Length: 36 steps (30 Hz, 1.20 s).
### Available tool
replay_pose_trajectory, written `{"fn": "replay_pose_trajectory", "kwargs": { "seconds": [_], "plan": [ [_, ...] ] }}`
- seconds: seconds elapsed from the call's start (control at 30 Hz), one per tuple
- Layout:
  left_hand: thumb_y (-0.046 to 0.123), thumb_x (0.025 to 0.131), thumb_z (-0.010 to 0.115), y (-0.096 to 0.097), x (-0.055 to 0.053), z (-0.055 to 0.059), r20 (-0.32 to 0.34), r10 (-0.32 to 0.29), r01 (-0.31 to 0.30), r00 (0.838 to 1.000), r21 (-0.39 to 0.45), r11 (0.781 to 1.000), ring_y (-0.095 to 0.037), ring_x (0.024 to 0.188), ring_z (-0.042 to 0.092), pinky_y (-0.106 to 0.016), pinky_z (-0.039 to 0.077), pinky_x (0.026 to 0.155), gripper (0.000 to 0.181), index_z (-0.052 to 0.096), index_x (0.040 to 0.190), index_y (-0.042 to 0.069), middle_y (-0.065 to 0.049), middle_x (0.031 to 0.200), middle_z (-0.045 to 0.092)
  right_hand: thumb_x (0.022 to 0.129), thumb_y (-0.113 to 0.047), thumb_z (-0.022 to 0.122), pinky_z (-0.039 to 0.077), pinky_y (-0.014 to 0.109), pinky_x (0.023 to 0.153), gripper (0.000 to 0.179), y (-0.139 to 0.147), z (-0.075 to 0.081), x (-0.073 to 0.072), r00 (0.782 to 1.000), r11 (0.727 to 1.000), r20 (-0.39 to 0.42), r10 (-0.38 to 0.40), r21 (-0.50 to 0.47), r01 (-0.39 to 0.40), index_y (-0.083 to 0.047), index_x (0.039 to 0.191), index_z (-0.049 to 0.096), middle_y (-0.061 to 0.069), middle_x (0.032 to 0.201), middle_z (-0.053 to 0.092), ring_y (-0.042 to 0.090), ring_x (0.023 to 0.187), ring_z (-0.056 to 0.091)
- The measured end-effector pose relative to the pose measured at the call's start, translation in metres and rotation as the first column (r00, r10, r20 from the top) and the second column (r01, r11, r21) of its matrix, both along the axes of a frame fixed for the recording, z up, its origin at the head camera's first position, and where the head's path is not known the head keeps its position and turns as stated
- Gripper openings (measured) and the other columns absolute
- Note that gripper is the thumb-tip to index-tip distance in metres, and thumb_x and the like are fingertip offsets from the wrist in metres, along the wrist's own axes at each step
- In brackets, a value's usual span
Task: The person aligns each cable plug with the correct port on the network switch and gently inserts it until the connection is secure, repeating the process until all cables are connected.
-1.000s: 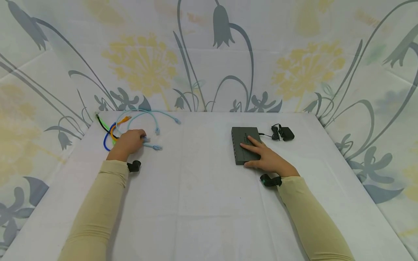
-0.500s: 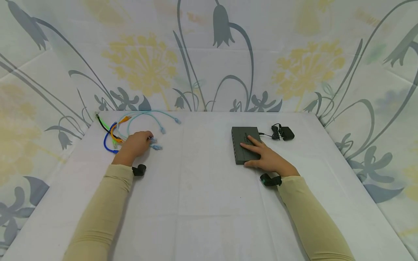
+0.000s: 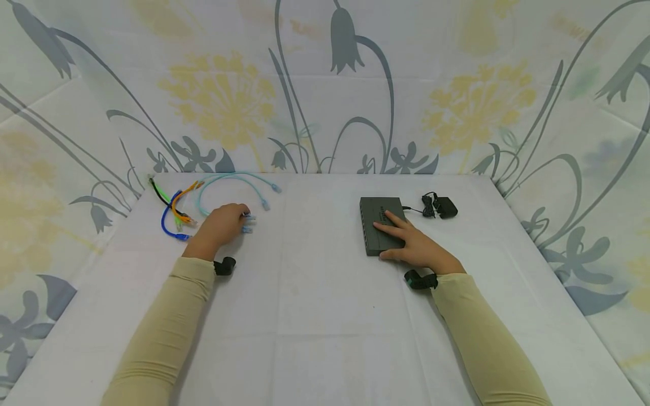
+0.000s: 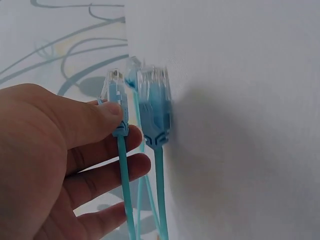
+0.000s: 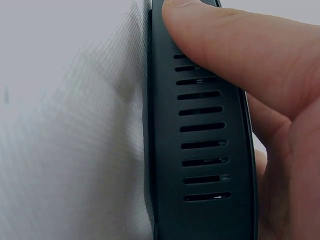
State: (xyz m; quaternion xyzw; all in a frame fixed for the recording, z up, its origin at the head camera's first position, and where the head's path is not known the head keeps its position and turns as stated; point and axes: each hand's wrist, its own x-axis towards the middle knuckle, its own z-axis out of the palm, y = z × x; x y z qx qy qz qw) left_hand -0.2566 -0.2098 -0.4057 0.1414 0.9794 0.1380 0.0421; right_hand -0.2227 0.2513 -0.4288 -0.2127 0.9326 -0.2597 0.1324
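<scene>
My left hand [image 3: 222, 225] pinches the plug end of a light blue network cable [image 4: 120, 107] between thumb and fingers, just above the cloth. A second light blue plug [image 4: 155, 107] stands close beside it in the left wrist view, apart from the thumb. More light blue cable [image 3: 244, 178] loops behind the hand toward the back edge. On the right, my right hand [image 3: 418, 248] rests on a dark grey network switch [image 3: 372, 228], fingers spread over its top. Its thumb [image 5: 240, 55] lies against the slotted side of the case in the right wrist view.
Blue [image 3: 166, 221], orange [image 3: 179, 206], green and black short cables lie crossed left of the left hand. A black power adapter [image 3: 446, 208] with a bundled cord connects to the switch's right side. A floral cloth [image 3: 325, 113] hangs behind the white-covered table [image 3: 315, 316].
My left hand has moved rightward, drawing the light blue cable with it out of the pile. A loose light blue plug behind it also shifted right. The right hand and switch stayed put.
</scene>
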Motion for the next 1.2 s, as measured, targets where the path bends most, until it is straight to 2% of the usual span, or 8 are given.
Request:
{"fn": "replay_pose_trajectory", "kwargs": {
  "seconds": [0.33,0.97,1.2],
  "plan": [
    [0.009,0.100,0.049,0.017,0.003,0.002,-0.037,-0.051,0.051,0.998,0.002,0.999,-0.039,0.114,0.060,-0.051,0.047,0.098,0.027,0.061,0.121,-0.002,-0.021,0.118,0.065,0.084,-0.052,0.069,0.015,0.071,0.112,0.080,0.001,-0.002,-0.001,1.000,1.000,-0.010,0.012,0.007,-0.012,-0.033,0.152,0.031,0.000,0.165,0.000,0.046,0.148,-0.001],
    [0.012,0.101,0.048,0.047,0.006,0.005,-0.033,-0.068,0.068,0.997,0.013,0.998,-0.037,0.114,0.060,-0.050,0.047,0.099,0.028,0.061,0.123,-0.001,-0.019,0.120,0.065,0.083,-0.052,0.070,0.013,0.070,0.113,0.080,0.001,0.001,-0.002,1.000,1.000,0.015,0.006,-0.011,-0.005,-0.034,0.151,0.031,-0.001,0.165,-0.001,0.046,0.148,-0.003],
    [0.014,0.101,0.050,0.059,0.004,0.002,-0.038,-0.079,0.080,0.996,0.024,0.996,-0.035,0.113,0.061,-0.048,0.048,0.098,0.028,0.062,0.122,0.000,-0.018,0.119,0.066,0.083,-0.053,0.070,0.014,0.071,0.112,0.080,0.002,-0.001,-0.003,1.000,1.000,0.006,0.007,-0.004,-0.007,-0.034,0.151,0.032,0.000,0.165,0.000,0.046,0.148,-0.002]
  ]
}}
